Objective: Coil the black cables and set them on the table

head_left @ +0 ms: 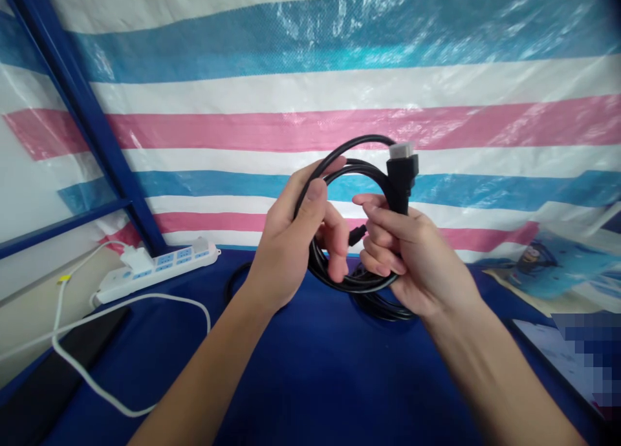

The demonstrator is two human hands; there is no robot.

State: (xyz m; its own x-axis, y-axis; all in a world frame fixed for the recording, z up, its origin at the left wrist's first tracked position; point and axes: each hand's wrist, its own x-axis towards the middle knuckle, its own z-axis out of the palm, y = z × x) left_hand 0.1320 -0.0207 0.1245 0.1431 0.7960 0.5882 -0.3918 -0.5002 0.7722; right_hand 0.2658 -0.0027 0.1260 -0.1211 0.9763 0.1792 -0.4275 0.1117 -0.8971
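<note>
A coiled black cable (361, 171) is held up in front of me above the blue table (315, 368). My left hand (291, 239) grips the left side of the coil, thumb over the loops and fingers curled through them. My right hand (412, 258) is closed around the coil's right side, just under a black plug with a silver tip (402, 168) that points upward. A second small connector end (358, 234) pokes out between my two hands. Part of the coil hangs below my fingers, close to the tabletop.
A white power strip (155, 268) lies at the table's back left, its white cord (121, 304) looping forward. A dark flat object (53, 381) sits at the left edge. Printed sheets (557, 265) lie at the right. A striped tarp (339, 77) hangs behind.
</note>
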